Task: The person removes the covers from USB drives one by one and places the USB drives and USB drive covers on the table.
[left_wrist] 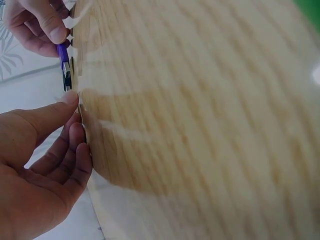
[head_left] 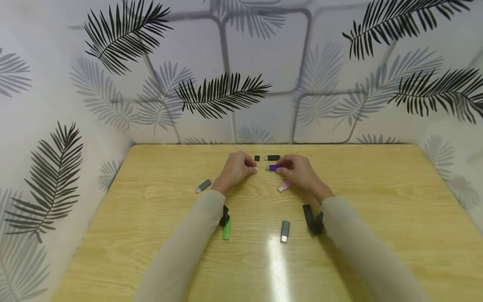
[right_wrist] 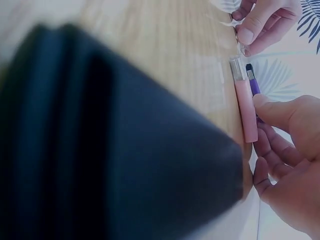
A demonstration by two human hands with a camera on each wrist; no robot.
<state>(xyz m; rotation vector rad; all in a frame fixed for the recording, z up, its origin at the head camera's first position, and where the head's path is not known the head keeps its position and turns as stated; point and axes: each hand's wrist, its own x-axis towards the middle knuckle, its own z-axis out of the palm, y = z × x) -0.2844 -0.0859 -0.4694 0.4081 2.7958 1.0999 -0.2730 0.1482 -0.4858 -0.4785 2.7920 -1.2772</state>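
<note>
In the head view my right hand (head_left: 299,170) pinches a purple USB stick (head_left: 273,167) between thumb and fingers, its metal plug pointing left. Facing it, my left hand (head_left: 237,167) pinches a small, pale, clear-looking cap (head_left: 256,168), mostly covered by the fingertips. A gap separates the cap from the plug. Just beyond the hands lie a black USB stick (head_left: 272,157) and a small black cap (head_left: 257,158). A pink USB stick (head_left: 285,186) lies on the table under my right hand, partly hidden by it; the right wrist view shows this pink stick (right_wrist: 246,110) beside the purple one.
On the wooden table (head_left: 151,235) lie a grey USB stick (head_left: 203,186) at left, a dark grey one (head_left: 284,231) nearer me, and a green one (head_left: 227,230) partly behind my left sleeve. A patterned wall (head_left: 260,54) rises behind the far edge. Black straps (head_left: 312,220) hang at my wrists.
</note>
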